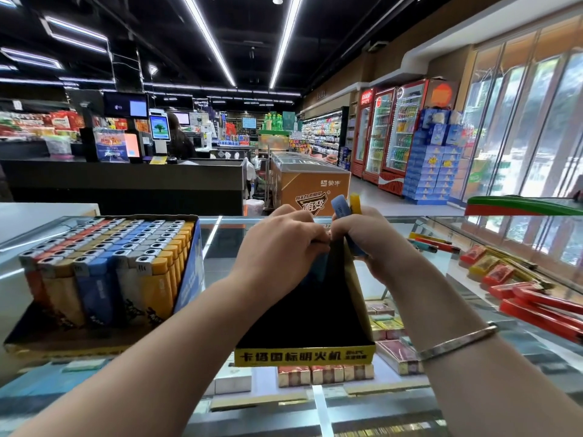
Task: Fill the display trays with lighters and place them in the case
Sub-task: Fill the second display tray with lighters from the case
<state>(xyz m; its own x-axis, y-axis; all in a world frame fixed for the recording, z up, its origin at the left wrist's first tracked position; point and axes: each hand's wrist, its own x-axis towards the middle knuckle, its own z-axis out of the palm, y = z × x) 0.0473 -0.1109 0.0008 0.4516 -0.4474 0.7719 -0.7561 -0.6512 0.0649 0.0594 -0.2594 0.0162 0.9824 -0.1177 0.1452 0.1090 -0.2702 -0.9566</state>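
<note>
At frame centre, a black cardboard display tray with a yellow printed front sits on the glass counter case. The left hand curls over its far end; the right hand grips blue and yellow plastic lighters. A full blue box of lighters stands at left.

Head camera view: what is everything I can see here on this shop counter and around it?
Full cardboard tray of lighters: one, red, tan, blue, grey and orange rows, on the glass counter, left.
Nearly empty black tray with yellow front: one, centre.
Blue lighter and yellow lighter: one each, in the right hand.
Glass display counter: one, red boxes inside.
Orange chest freezer: one, behind.
Red drink fridges: several, right rear.
Left hand: at the tray's far end.
Right hand: grips lighters; silver bracelet.
</note>
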